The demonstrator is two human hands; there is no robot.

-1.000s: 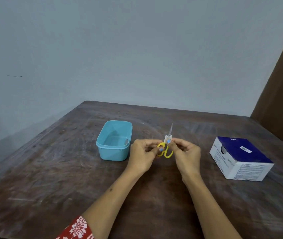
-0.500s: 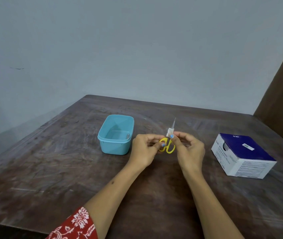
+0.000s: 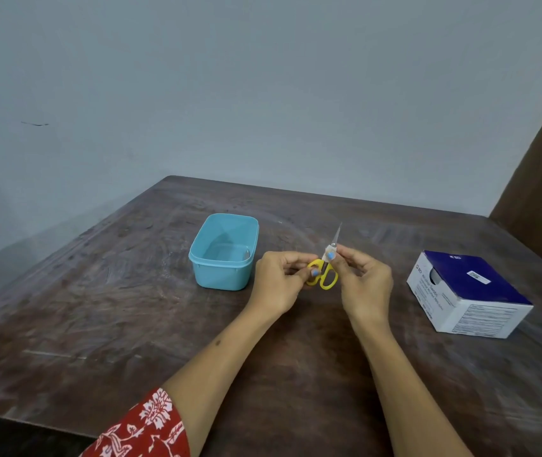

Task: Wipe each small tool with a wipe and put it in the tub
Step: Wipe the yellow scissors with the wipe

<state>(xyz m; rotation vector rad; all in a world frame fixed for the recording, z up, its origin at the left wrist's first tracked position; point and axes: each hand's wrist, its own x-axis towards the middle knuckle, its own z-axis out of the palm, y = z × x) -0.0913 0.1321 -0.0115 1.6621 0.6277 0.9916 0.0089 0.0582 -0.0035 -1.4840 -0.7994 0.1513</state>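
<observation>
The left hand (image 3: 279,282) pinches the yellow handles of the scissors (image 3: 324,272) just above the table (image 3: 98,308); the right hand (image 3: 362,278) pinches a wipe (image 3: 329,253) round the blades near the pivot. The point could nick a finger if the wipe slips. The tub (image 3: 223,250) sits just left. The box (image 3: 467,291) reads "BD"; smaller print is illegible.

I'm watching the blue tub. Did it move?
No. The tub sits the same way left of the box on the table; only the camera view shifted.
</observation>
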